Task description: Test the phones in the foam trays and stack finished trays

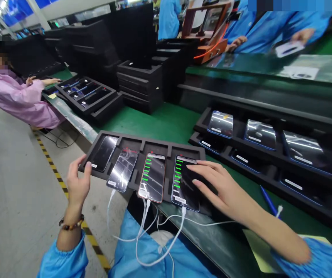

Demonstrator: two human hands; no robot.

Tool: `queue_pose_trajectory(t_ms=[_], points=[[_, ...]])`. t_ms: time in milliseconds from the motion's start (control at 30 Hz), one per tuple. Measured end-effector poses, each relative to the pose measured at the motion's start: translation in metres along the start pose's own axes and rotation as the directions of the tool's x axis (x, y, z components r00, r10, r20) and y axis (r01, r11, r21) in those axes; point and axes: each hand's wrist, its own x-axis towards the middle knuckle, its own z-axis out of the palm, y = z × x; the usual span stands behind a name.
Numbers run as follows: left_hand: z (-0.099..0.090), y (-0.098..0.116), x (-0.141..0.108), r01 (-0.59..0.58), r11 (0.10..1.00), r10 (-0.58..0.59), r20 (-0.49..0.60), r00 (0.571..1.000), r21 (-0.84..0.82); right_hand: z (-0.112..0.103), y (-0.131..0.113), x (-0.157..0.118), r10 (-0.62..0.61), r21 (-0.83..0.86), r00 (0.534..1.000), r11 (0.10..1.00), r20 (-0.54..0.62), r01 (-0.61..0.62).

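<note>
The left hand (79, 177) is touching the left end of a black rectangular foam tray (168, 154); whether it is gripping cannot be told. The tray is carrying a dark-screened slab phone (105, 153) with a small white label, a glossy grey-screened phone (123, 170), an orange-edged phone (152, 177) and a blue-edged black phone (184, 185). The last two are displaying green lines of text, too small to read, and bearing white labels. Thin white cables (183, 212) are plugging into the latter three. The right hand (214, 181), fingers spread and holding nothing, is reaching over the blue-edged phone. Farther right, white-labelled glossy phones (260, 134) are lying in stacked black foam trays (202, 120) on the green tabletop (154, 127).
</note>
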Motion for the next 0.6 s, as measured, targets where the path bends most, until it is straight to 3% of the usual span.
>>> queue_pose_trajectory(t_ms=[33, 67, 133, 233, 333, 400, 467, 533, 600], points=[[0.001, 0.01, -0.006, -0.179, 0.982, 0.171, 0.119, 0.978, 0.06, 0.0, -0.003, -0.007, 0.02, 0.019, 1.0, 1.0, -0.004, -0.02], [0.003, 0.021, -0.012, -0.332, 0.941, 0.304, 0.259, 0.917, 0.069, 0.0, -0.004, -0.013, 0.029, 0.035, 1.0, 0.999, 0.001, -0.029], [0.011, 0.042, -0.023, -0.518, 0.856, 0.45, 0.495, 0.743, 0.0, 0.002, -0.004, -0.021, 0.023, 0.051, 0.999, 0.998, 0.039, -0.025], [0.032, 0.067, -0.034, -0.639, 0.765, 0.502, 0.698, 0.51, -0.083, 0.008, 0.005, -0.022, 0.039, 0.02, 0.995, 0.999, 0.095, -0.041], [0.061, 0.084, -0.038, -0.675, 0.729, 0.458, 0.817, 0.351, -0.119, 0.015, 0.017, -0.014, 0.113, -0.061, 0.992, 0.992, 0.059, -0.109], [0.076, 0.092, -0.035, -0.699, 0.711, 0.416, 0.848, 0.33, -0.076, 0.017, 0.02, -0.009, 0.154, -0.117, 0.988, 0.981, 0.01, -0.151], [0.08, 0.098, -0.029, -0.721, 0.693, 0.397, 0.825, 0.402, 0.018, 0.016, 0.016, -0.005, 0.163, -0.143, 0.986, 0.976, -0.021, -0.164], [0.072, 0.101, -0.024, -0.719, 0.691, 0.413, 0.778, 0.474, 0.071, 0.014, 0.007, -0.005, 0.135, -0.126, 0.991, 0.983, -0.013, -0.136], [0.057, 0.101, -0.021, -0.709, 0.705, 0.431, 0.778, 0.457, 0.026, 0.011, -0.004, -0.008, 0.09, -0.093, 0.996, 0.992, 0.02, -0.088]])
